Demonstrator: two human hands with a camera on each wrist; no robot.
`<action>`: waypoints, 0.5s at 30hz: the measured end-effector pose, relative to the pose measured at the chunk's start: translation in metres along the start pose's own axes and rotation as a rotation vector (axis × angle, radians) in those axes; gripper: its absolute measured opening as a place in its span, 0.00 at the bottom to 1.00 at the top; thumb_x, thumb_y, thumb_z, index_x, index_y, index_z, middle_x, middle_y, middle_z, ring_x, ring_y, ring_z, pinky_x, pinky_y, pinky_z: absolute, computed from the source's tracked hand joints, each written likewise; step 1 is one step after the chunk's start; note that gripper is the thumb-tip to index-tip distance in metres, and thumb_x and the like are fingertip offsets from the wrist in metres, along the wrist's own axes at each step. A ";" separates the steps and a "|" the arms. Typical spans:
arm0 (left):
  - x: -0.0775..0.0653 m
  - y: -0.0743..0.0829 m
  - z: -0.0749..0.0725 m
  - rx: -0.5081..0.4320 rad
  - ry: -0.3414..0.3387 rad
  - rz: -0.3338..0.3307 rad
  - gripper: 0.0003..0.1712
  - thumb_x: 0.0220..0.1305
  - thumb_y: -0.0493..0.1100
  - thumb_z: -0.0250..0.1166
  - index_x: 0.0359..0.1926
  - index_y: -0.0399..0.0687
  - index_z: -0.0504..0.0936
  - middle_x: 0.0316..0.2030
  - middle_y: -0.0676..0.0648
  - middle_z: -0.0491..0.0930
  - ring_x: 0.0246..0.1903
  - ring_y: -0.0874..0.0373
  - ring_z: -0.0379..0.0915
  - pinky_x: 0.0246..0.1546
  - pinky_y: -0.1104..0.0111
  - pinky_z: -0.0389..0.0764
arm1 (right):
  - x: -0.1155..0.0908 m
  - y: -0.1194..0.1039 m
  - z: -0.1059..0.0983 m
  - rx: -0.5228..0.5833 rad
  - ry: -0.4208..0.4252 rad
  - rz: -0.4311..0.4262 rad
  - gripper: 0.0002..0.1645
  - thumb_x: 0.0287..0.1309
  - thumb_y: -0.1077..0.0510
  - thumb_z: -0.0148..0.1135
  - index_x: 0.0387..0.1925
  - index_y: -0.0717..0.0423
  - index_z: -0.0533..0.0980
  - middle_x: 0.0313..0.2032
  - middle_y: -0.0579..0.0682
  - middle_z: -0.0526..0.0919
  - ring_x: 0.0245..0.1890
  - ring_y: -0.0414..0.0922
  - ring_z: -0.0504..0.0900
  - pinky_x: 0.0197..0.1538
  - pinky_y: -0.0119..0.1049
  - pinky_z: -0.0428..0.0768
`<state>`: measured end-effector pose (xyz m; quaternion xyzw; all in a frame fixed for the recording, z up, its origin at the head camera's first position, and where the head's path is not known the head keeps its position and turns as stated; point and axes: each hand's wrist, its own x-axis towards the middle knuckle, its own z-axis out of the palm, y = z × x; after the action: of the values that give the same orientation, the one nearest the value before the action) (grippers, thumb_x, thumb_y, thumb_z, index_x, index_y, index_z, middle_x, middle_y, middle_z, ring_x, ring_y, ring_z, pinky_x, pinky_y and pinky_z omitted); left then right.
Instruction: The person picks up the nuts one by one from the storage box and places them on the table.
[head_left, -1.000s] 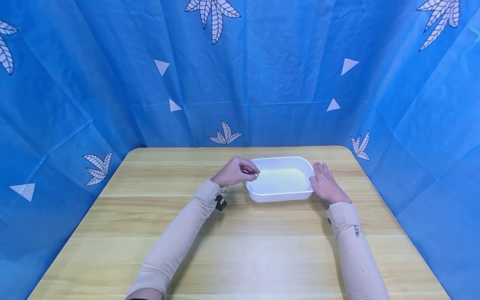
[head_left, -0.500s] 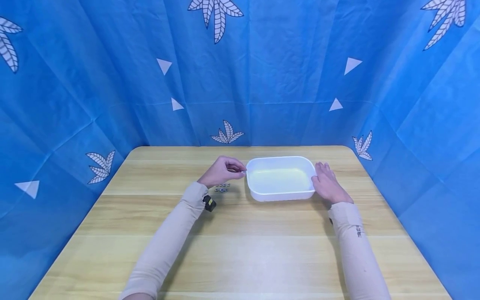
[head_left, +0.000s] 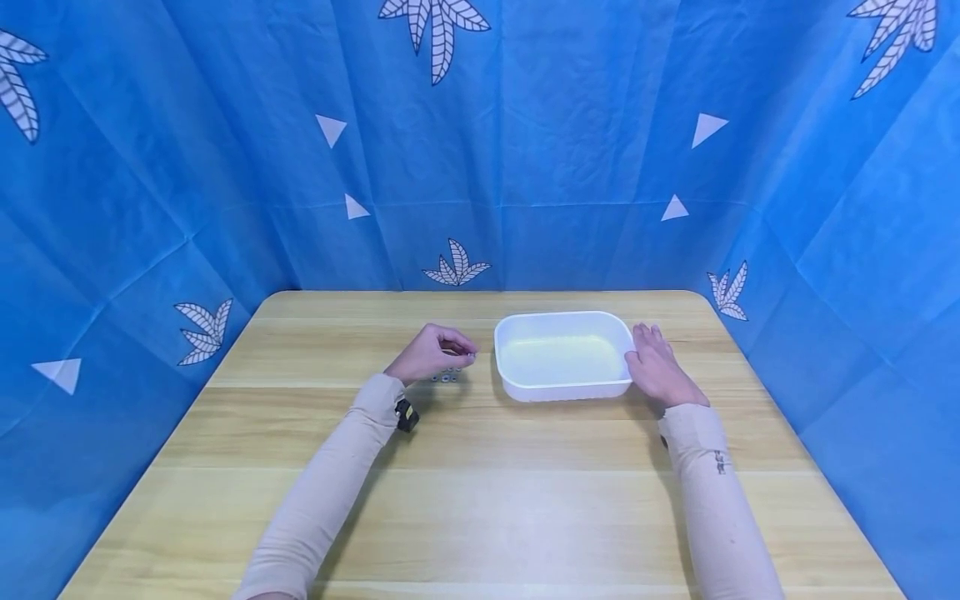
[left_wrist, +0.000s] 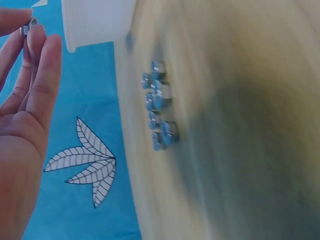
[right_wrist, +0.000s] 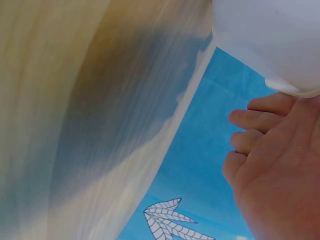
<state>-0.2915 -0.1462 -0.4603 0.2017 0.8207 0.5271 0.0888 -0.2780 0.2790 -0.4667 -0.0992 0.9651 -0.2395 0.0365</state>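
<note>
My left hand [head_left: 433, 353] is held above the table, left of a white plastic bin [head_left: 566, 392]. Its thumb and fingertips pinch a small silvery metal nut [left_wrist: 27, 28], plainest in the left wrist view. Below that hand, several similar metal nuts [left_wrist: 160, 95] lie grouped in rows, partly covered by the hand in the head view. At the bin's right end is my right hand [head_left: 660, 367], its thumb at the rim and its other fingers along the outside. In the right wrist view those fingers [right_wrist: 257, 120] lie just under the bin's rim, with the thumb hidden.
The wooden table [head_left: 510, 500] carries the bin near its back edge. Blue curtains [head_left: 570, 167] with white leaf and triangle prints hang behind it and at both sides. A small black device [head_left: 407, 415] is strapped at the left wrist.
My left hand has moved left, from over the bin's left rim to above the nuts, with the nut still pinched. The right hand has stayed at the bin's right end.
</note>
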 end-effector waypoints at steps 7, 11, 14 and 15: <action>-0.002 -0.012 -0.001 0.052 -0.010 -0.034 0.16 0.61 0.37 0.73 0.49 0.34 0.88 0.44 0.42 0.90 0.41 0.57 0.85 0.45 0.68 0.86 | 0.001 -0.001 -0.001 0.005 -0.006 0.005 0.40 0.75 0.54 0.30 0.77 0.77 0.43 0.79 0.76 0.41 0.80 0.72 0.36 0.82 0.64 0.37; -0.004 -0.014 0.000 0.095 -0.017 -0.056 0.14 0.61 0.37 0.73 0.48 0.37 0.89 0.46 0.44 0.89 0.43 0.55 0.83 0.45 0.67 0.84 | 0.001 -0.001 0.000 -0.010 -0.002 0.003 0.40 0.75 0.54 0.30 0.76 0.78 0.43 0.79 0.76 0.42 0.80 0.72 0.36 0.81 0.65 0.38; -0.005 -0.015 0.002 0.138 -0.032 -0.069 0.14 0.60 0.37 0.74 0.47 0.39 0.89 0.47 0.45 0.89 0.44 0.55 0.83 0.46 0.67 0.85 | 0.001 -0.001 0.000 -0.012 0.000 0.000 0.40 0.75 0.55 0.30 0.76 0.79 0.44 0.78 0.77 0.42 0.80 0.73 0.37 0.81 0.66 0.38; -0.005 -0.016 0.002 0.156 -0.037 -0.067 0.13 0.60 0.37 0.74 0.47 0.40 0.89 0.46 0.44 0.89 0.43 0.55 0.83 0.46 0.68 0.85 | 0.001 -0.001 0.000 -0.010 -0.002 0.001 0.40 0.75 0.54 0.30 0.76 0.79 0.43 0.78 0.77 0.42 0.80 0.73 0.37 0.81 0.65 0.38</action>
<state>-0.2896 -0.1525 -0.4757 0.1901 0.8637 0.4546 0.1055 -0.2786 0.2782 -0.4668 -0.0992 0.9663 -0.2348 0.0372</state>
